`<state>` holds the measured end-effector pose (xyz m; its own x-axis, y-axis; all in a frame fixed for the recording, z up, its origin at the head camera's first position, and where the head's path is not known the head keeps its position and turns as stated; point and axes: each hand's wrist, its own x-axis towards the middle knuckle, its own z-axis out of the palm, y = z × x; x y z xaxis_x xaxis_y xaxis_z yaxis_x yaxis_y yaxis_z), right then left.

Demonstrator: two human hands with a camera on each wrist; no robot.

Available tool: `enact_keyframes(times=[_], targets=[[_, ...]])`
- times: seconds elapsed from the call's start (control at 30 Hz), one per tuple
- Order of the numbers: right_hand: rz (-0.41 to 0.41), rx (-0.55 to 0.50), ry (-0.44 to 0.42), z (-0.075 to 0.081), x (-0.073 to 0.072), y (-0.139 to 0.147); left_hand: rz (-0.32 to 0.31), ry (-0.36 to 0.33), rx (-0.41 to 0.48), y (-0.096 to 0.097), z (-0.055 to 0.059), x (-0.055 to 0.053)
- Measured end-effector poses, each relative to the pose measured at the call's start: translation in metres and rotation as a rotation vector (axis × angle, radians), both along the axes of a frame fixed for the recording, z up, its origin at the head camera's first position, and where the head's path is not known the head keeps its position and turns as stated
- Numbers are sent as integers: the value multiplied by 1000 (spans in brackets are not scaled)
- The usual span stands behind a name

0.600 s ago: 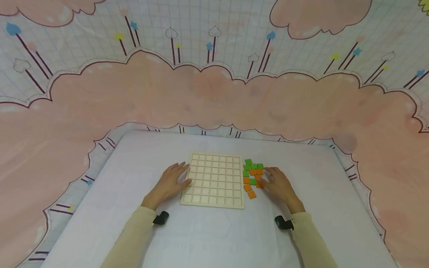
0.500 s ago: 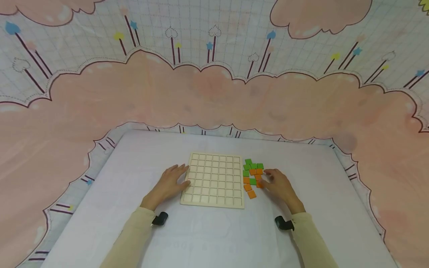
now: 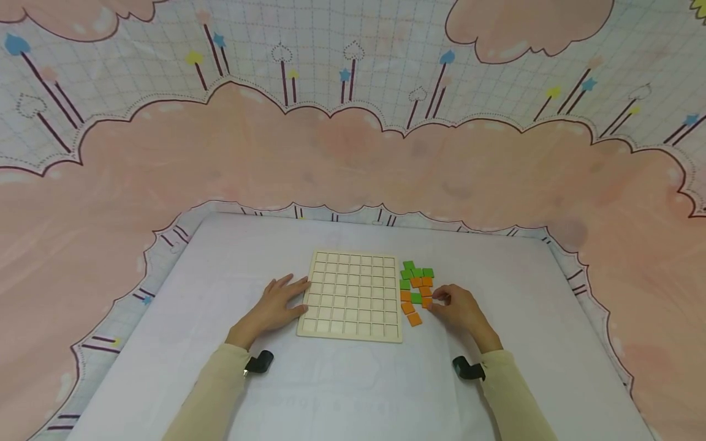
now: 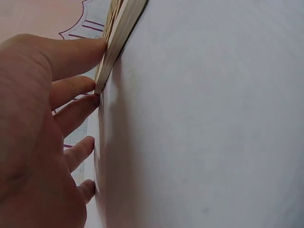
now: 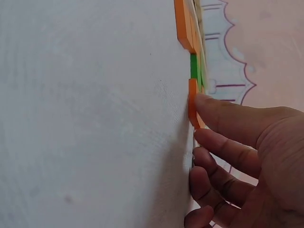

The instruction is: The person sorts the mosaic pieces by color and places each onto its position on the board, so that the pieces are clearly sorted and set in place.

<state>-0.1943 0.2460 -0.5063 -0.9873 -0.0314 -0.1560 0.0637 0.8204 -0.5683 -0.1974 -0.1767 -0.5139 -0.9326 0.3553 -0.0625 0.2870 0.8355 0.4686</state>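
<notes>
A pale wooden grid board lies flat on the white table. My left hand rests at its left edge, thumb on the near part of that side and fingers spread; the left wrist view shows the thumb touching the board's edge. Right of the board lies a loose group of green tiles and orange tiles. My right hand pinches one orange tile at the group's right side, thumb on it and index fingertip at its end. The other right fingers curl down near the table.
The white tabletop spreads around the board and ends at a back edge before a patterned cloth backdrop. Beside the pinched tile, a green tile and another orange tile lie close.
My right index finger has drawn in and down toward the thumb, closing on the orange tile. The left hand has slid slightly toward me and left along the board's edge.
</notes>
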Motion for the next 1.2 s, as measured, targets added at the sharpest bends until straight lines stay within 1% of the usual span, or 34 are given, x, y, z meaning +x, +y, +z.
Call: enact_keyframes(times=[0.33,0.4,0.6,0.8,1.03,1.2], targets=[[-14,-3,-14,-1,1,-1,-3,21,41,-2,-2,2],[-15,-2,-13,-1,1,-2,1,11,59,-2,-2,2],[-25,-15,-5,-1,2,-3,3,-21,75,-2,-1,1],[-31,-13,-19,0,3,-3,-8,-47,73,-1,1,1],[-34,-33,-20,1,2,0,-17,-27,52,-1,2,1],[3,-79,14,-2,2,1,-21,-24,49,-2,2,1]])
